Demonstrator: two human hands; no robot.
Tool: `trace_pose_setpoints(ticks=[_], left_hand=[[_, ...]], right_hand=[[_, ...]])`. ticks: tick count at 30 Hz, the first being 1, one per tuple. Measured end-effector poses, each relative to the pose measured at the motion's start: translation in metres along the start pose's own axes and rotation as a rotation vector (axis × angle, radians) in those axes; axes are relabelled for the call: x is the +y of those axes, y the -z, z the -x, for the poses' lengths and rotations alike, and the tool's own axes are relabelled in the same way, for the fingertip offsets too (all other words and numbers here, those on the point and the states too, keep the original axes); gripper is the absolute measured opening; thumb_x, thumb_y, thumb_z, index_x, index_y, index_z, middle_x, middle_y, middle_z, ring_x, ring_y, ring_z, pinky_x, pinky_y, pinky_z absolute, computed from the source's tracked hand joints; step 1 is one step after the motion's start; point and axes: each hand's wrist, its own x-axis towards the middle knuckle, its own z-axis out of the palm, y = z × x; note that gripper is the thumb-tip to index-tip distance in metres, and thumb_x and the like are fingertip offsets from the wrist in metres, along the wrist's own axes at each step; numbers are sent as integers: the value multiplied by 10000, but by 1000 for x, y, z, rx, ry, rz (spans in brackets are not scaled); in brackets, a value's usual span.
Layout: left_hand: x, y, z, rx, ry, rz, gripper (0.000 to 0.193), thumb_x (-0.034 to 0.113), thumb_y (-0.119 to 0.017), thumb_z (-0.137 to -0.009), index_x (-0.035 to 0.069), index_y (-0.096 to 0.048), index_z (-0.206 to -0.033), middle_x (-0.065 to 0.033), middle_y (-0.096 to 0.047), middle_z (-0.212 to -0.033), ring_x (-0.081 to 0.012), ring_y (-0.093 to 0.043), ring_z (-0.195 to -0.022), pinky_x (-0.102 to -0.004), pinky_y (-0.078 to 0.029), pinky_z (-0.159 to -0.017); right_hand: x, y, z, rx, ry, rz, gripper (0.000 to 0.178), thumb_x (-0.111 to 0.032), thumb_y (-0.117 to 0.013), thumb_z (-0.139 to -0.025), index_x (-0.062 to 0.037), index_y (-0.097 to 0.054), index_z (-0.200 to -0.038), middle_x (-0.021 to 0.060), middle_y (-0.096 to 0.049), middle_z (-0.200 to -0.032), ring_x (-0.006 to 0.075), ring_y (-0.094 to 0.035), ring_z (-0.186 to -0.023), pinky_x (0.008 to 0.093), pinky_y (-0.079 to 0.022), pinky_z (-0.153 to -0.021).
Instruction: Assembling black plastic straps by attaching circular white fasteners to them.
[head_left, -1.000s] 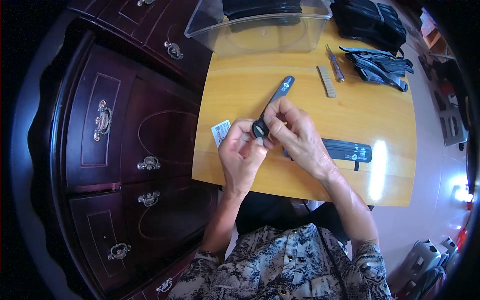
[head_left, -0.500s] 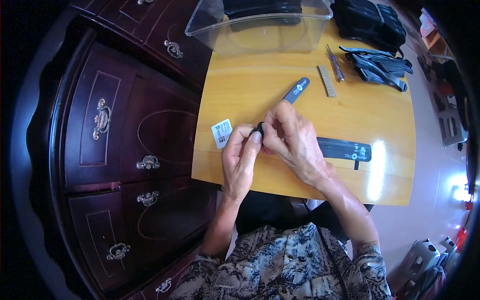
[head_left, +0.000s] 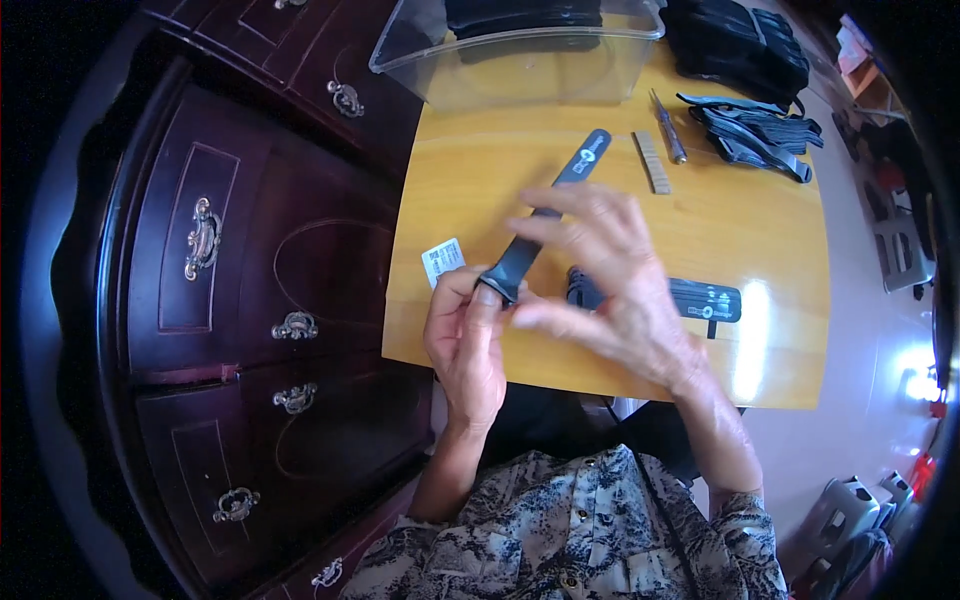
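My left hand [head_left: 468, 345] pinches the near end of a black strap [head_left: 518, 258] between thumb and fingers. The strap slants away to the far right, and its rounded far end bears pale printing. Over the strap's right side is my right hand [head_left: 620, 270], blurred by motion, with fingers and thumb spread apart and nothing seen in them. A white printed label [head_left: 442, 260] lies just beyond my left hand. To the right, partly behind my right wrist, a flat stack of similar black straps [head_left: 712, 300] rests on the yellow wooden table [head_left: 480, 180].
A clear plastic bin [head_left: 540, 85] with black items stands at the table's far side. At the far right are a black bundle [head_left: 735, 50] and a heap of grey-edged straps [head_left: 755, 135]. A screwdriver-like tool [head_left: 669, 130] and a thin brown strip [head_left: 652, 163] lie nearby. Dark drawers [head_left: 200, 240] flank the left.
My right hand has let go of the strap's near end and opened, moving slightly right. The strap, now more exposed, has shifted a little left at its far end.
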Motion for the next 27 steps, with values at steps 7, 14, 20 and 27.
trace_pose_setpoints(ticks=[7,14,20,27], left_hand=[[0,-5,-1,-135,88,185,162,152,-427,-1002,23,-522,-1027,-42,-564,-1038,-116,-546,-952,-284,-444,-859],[8,-24,-6,-152,48,53,154,184,-466,-1001,47,-518,-955,11,-522,-983,-70,-473,-910,-249,-397,-831],[14,-35,1,-259,-47,-125,138,125,-469,-984,1,-501,-935,-79,-566,-803,-123,-563,-692,-261,-451,-689],[14,-23,33,-355,-118,9,102,78,-491,-964,-23,-503,-972,-112,-582,-885,-154,-615,-707,-283,-496,-685]], right_hand=[[0,-23,9,-37,-78,-122,313,-285,-600,-892,-117,-656,-1151,99,-589,-1235,316,-454,-1229,465,-340,-1049],[-11,-27,-3,142,-272,-184,218,-194,-518,-954,-48,-679,-943,63,-684,-939,201,-627,-872,368,-316,-1068],[5,-18,-32,438,-577,-465,342,-283,-515,-964,-5,-669,-836,35,-579,-589,116,-481,-549,286,-444,-645],[26,17,-61,589,-446,-284,412,-354,-479,-965,-32,-704,-841,36,-509,-536,114,-448,-519,299,-381,-519]])
